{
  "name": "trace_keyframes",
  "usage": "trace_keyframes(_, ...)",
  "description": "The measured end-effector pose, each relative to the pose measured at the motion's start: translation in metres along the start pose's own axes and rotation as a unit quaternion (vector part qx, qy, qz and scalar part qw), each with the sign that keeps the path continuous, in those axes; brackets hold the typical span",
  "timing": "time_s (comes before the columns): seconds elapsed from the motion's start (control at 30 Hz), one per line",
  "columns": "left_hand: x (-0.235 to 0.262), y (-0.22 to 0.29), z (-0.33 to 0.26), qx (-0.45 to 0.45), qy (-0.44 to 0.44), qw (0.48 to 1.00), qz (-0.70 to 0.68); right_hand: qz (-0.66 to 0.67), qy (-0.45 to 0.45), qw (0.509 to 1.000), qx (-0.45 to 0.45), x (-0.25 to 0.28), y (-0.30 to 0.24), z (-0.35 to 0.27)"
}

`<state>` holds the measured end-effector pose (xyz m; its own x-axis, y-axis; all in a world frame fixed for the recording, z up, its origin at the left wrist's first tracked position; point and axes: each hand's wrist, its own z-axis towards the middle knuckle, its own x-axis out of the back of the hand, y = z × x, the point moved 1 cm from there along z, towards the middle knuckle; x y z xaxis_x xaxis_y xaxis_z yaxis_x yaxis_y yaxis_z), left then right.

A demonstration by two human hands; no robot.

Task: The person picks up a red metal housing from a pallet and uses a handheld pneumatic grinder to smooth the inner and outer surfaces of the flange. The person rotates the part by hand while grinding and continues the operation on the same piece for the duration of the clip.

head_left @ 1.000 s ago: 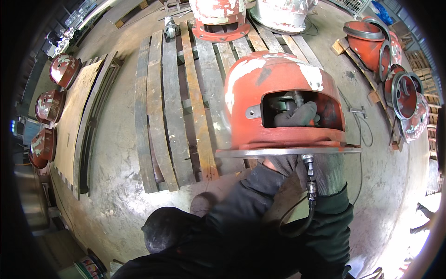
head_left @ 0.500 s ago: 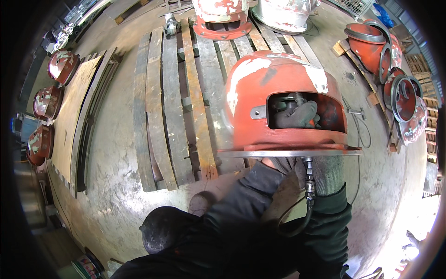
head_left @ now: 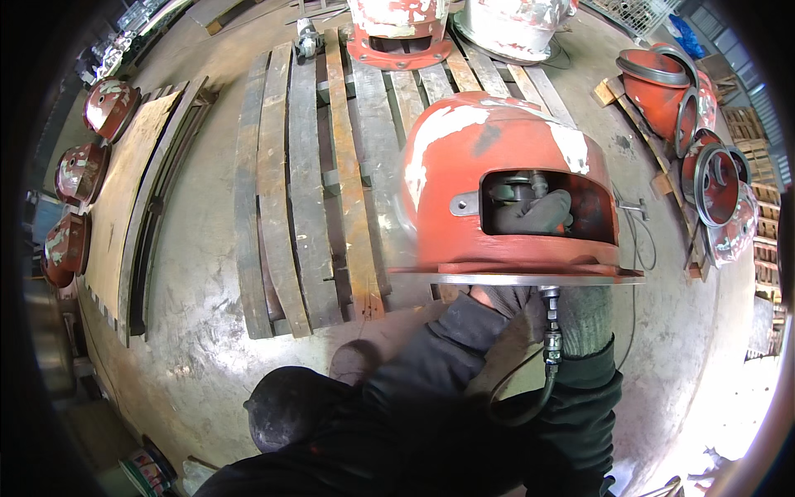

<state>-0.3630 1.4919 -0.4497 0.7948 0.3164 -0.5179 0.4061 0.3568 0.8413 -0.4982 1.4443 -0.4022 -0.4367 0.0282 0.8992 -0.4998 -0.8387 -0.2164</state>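
A red domed metal housing (head_left: 505,149) with white patches stands in front of me, flange downward, on or at the pallet's near edge. Both my hands reach in under its rim. Below the rim show my left hand (head_left: 507,300) in a dark glove and my right hand (head_left: 586,311) in a grey glove, close together. Between them a metal hose coupling (head_left: 552,327) runs up to an air tool (head_left: 512,189), whose round head appears through the side window. Gloved fingers are closed round the tool there; whose hand they belong to is hard to see.
A slatted wooden pallet (head_left: 313,190) carries two more housings, one red (head_left: 399,54), one whitish (head_left: 507,33), and a small power tool (head_left: 309,39). Red housings (head_left: 112,108) line a boarded pallet at left; others (head_left: 654,79) rest at right. A hose (head_left: 636,240) trails on the floor.
Inside the window the gloved fingers and tool head have shifted slightly. The view has tilted a little; both arms keep nearly the same place.
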Motion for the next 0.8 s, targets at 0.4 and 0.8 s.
trace_keyframes(0.4, -0.006, -0.006, 0.001, -0.003, -0.012, 1.0, 0.006, 0.034, 0.025, 0.999, 0.02, -0.017, 0.03, -0.013)
trace_keyframes(0.8, -0.007, -0.011, 0.009, -0.017, -0.03, 0.999, -0.011, -0.05, -0.038, 0.998, 0.025, -0.02, 0.041, -0.024)
